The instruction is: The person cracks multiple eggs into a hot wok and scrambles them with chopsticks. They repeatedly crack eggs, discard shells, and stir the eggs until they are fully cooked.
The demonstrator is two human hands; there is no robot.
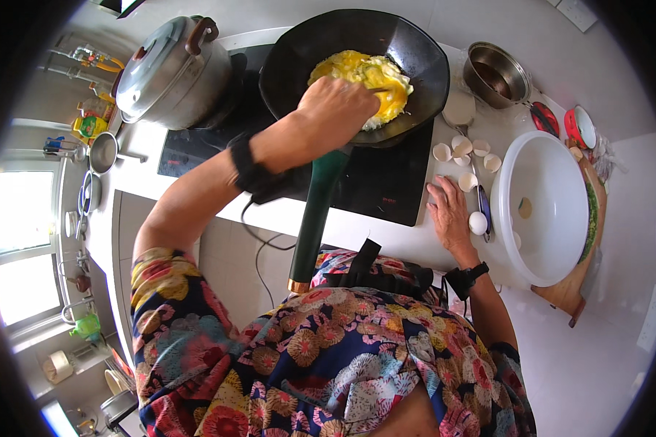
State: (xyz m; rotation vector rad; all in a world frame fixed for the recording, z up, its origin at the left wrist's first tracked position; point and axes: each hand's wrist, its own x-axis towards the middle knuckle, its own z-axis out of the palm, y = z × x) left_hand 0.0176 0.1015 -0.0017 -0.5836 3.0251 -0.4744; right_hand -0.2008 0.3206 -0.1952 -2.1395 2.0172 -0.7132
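My left hand (pixel 336 106) is closed over a black wok (pixel 290 65). From its fingers pokes the dark tip of a thin utensil (pixel 380 89), mostly hidden by the hand. Yellow and white egg (pixel 350 63), partly set, spreads across the wok's bottom beneath the hand. The wok's green handle (pixel 320 207) points towards my body. Palm down, my right hand (pixel 449 210) rests on the white counter with its fingers spread, holding nothing. Beside it are cracked eggshells (pixel 467 182), a whole white egg (pixel 478 223) and a long-handled utensil (pixel 484 207) with a blue grip.
The wok is on a black cooktop (pixel 380 183); a lidded metal pot (pixel 180 82) stands left. At right are a white bowl (pixel 552 218), a board (pixel 593 262) with chopped greens, and a steel saucepan (pixel 497 76). A dark cable (pixel 257 240) hangs below the counter edge.
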